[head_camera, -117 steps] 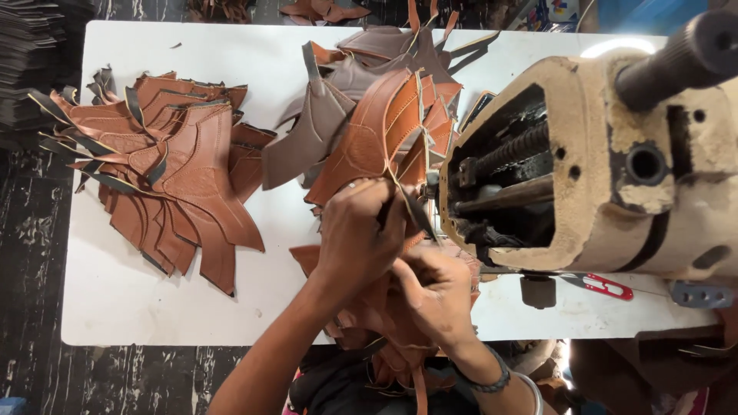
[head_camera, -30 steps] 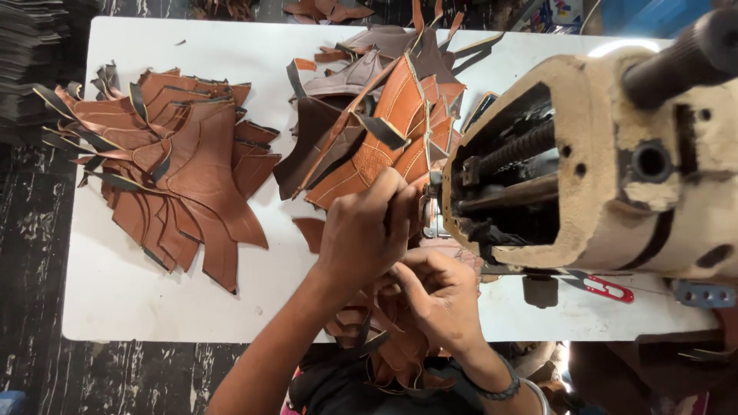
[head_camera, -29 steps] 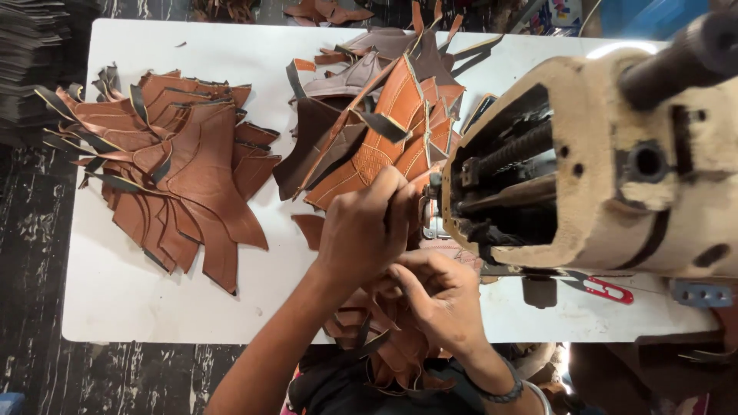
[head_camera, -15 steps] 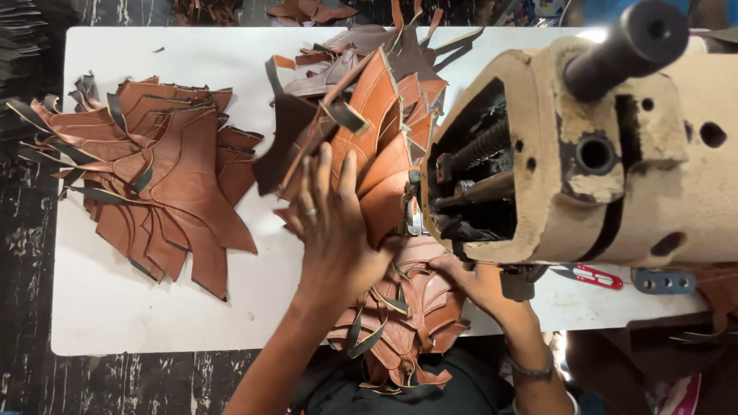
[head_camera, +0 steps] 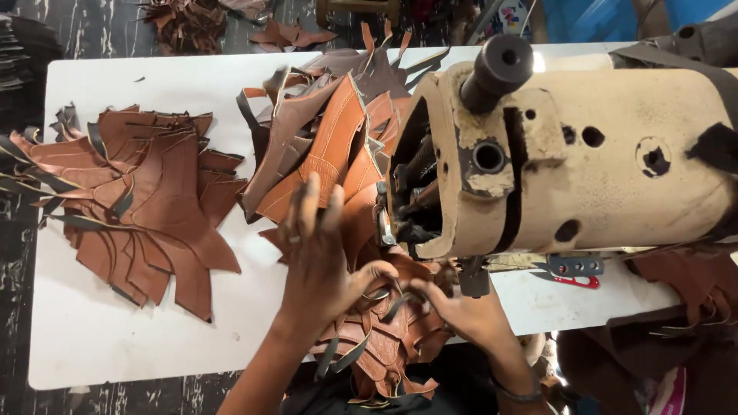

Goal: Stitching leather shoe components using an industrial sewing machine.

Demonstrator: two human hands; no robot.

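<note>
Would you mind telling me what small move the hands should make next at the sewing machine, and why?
Probably slide the brown leather piece toward the needle area. The left hand lies flat on it beside the sewing machine, while the right hand pinches pieces at the table edge.

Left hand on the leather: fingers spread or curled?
Spread. The left hand lies flat, fingers fanned over the brown leather pieces.

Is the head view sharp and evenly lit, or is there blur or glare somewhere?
Head view: mostly sharp and evenly lit; the white table is bright but not blown out; slight glare behind the sewing machine top; the left hand fingertips look slightly soft; the floor is dark at the left edge.
</note>
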